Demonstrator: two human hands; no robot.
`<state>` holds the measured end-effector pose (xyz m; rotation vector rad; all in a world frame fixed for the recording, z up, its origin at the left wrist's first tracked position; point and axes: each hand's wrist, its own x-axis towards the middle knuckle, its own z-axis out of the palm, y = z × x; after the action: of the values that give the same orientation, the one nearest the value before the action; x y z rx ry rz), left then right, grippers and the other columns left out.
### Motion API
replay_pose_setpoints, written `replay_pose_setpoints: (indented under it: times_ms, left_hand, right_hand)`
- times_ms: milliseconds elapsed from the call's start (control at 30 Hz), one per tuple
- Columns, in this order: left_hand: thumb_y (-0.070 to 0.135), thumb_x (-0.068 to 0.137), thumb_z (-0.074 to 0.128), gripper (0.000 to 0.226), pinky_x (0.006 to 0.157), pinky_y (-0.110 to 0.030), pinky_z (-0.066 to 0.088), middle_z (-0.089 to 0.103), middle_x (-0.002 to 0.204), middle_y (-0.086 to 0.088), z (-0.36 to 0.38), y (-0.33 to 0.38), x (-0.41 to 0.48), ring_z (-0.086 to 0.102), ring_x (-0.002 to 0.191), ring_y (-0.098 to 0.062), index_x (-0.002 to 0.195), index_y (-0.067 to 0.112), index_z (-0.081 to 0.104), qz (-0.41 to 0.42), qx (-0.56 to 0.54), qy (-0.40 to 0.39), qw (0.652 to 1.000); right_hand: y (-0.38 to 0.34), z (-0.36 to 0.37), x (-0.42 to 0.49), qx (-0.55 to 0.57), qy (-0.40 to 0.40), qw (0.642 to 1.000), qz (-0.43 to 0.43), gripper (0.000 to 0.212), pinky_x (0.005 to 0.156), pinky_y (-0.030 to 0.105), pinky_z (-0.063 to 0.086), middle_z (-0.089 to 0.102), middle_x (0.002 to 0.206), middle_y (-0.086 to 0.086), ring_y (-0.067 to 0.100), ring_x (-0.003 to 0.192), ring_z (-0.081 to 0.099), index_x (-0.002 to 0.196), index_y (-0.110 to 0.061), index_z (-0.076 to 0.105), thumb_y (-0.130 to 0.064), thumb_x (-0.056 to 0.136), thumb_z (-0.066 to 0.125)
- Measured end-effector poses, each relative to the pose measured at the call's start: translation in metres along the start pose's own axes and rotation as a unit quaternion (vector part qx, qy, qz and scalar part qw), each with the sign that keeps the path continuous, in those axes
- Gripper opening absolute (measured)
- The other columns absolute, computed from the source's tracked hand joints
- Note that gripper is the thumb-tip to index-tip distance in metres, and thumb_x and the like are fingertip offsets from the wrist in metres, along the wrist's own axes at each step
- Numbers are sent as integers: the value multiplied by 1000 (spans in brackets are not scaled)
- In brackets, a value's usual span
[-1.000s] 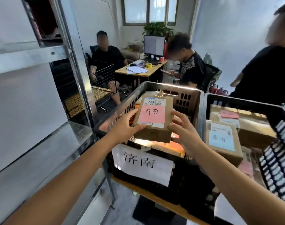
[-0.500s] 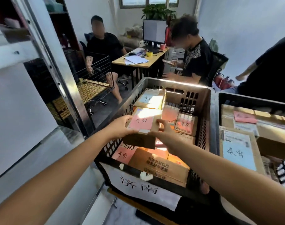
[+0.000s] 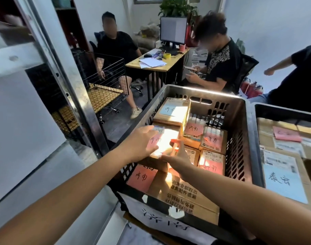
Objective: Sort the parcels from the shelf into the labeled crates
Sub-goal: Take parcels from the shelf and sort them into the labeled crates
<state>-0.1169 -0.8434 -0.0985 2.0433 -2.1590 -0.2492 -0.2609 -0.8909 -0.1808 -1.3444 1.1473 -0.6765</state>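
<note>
The labeled crate (image 3: 239, 138) is holding many cardboard boxes, the pink-noted parcel (image 3: 161, 138) is lying on top of them by its left wall, the left hand (image 3: 142, 142) is laying fairly straight fingers across the parcel's top, and the right hand (image 3: 177, 156) is curling its fingers round the parcel's right edge.

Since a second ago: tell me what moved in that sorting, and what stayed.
The parcel went down from above the rim into the crate, onto the other parcels. Both hands followed: the left hand now lies flat on top, the right hand touches its right edge. The crate and those parcels stayed put.
</note>
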Motion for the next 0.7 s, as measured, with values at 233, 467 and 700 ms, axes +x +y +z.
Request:
replay_pose_setpoints:
  times_ms: [233,467,700]
  left_hand:
    - [44,97,35,66,116,-39,-1,-5,158,-9,-4,-27,5,-8,145,-22,149,18,5,-25,149,21,988]
    - [43,95,41,70,118,-38,7,-5,158,-6,5,-38,6,-6,145,-19,150,18,5,-48,34,-19,998]
    - [45,94,43,71,117,-37,8,-1,158,-4,6,-40,3,-5,145,-18,149,18,9,-42,6,-5,999]
  right_hand:
    - [3,7,4,-24,-7,1000,-10,72,89,31,40,39,131,2,26,123,38,130,-26,31,-12,74,74]
    - [-4,2,2,-4,3,1000,-21,67,100,43,44,40,136,4,29,126,39,127,-25,37,-13,74,76]
    - [4,6,5,-59,-5,998,-21,79,93,28,37,39,140,6,26,133,34,138,-20,30,-3,74,73]
